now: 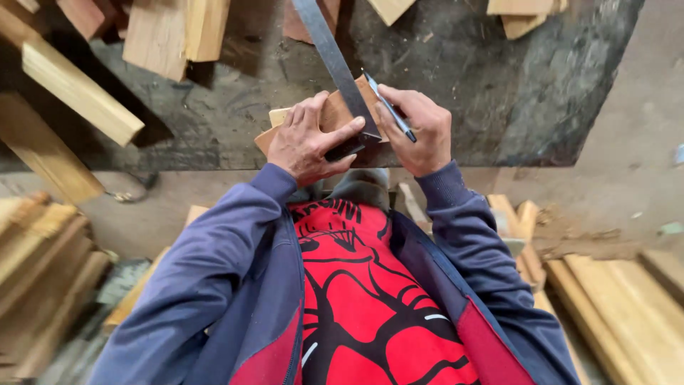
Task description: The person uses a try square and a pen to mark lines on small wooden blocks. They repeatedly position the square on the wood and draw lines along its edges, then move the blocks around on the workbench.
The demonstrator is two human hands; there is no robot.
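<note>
Dark, scuffed counter (499, 93) carried everything; offcut wooden blocks (164, 32) lay well beyond the fingers. Small wood piece (335, 114) sat under the left hand (306, 139), whose fingers were spread flat, pressing it and the square's dark stock (349, 147) down, apparently to stop slipping. Metal square blade (331, 53) ran away past the fingertips as a guide. Right hand (420, 132) had fingers pinching a pen (390, 108), tip against the blade's edge.
</note>
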